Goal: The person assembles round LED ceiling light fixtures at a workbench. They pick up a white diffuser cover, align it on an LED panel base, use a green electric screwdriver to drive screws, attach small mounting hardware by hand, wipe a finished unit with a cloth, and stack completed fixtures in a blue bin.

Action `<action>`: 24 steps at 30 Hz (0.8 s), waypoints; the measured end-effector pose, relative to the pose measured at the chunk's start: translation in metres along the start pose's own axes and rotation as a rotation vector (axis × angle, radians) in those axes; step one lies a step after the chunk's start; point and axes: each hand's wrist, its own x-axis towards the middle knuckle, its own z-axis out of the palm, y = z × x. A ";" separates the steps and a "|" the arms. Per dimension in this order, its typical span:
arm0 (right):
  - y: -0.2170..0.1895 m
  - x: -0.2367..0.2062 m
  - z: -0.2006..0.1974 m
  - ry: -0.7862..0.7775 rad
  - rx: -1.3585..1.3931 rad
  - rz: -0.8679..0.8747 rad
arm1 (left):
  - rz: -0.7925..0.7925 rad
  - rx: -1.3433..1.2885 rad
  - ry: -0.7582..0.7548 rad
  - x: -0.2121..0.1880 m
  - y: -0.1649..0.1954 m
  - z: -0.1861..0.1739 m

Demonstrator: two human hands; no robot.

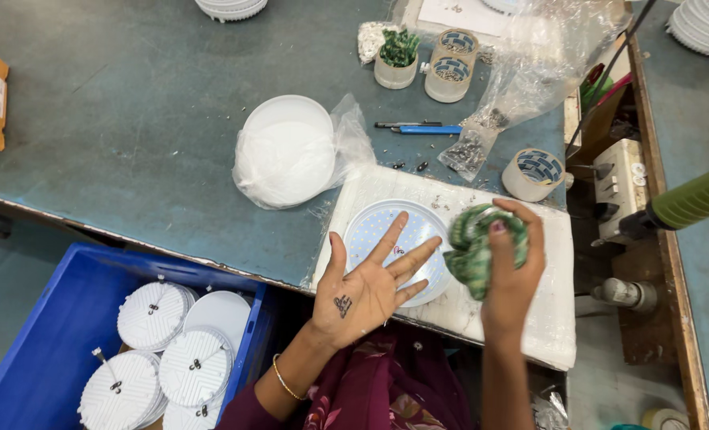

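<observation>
Cloth (482, 248), green and crumpled, sits bunched in the right hand (510, 275), whose fingers curl closed around it at centre right of the frame. The left hand (368, 283) is spread open, palm up, fingers splayed over the round white disc (386, 227), holding nothing. That disc, dotted with small points, lies on a white foam pad (450, 310) at the near edge of the grey-green table (131, 119). By the look of it, this is a wiping step: the cloth hovers just beside the disc's right edge, and the open hand seems about to be cleaned or to steady the piece. The coming move would call for bringing the cloth flat onto the disc face with light pressure, so the small parts on it are not snagged. Above, near the middle, a stack of white covers in a plastic bag (287, 155) rests on the table; a roll of tape (534, 173) sits at right. At lower left a blue crate (52, 318) holds ribbed white housings (155, 314).
</observation>
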 end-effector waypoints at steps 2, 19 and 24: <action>-0.011 -0.013 0.022 -0.029 -0.193 -0.143 | -0.015 -0.110 -0.009 0.001 -0.012 -0.006; 0.048 0.022 0.009 -0.248 0.121 0.264 | 0.068 0.727 -0.099 -0.008 -0.018 0.003; 0.028 0.025 -0.016 -0.124 0.377 0.355 | 0.110 0.044 -0.161 -0.001 0.001 0.013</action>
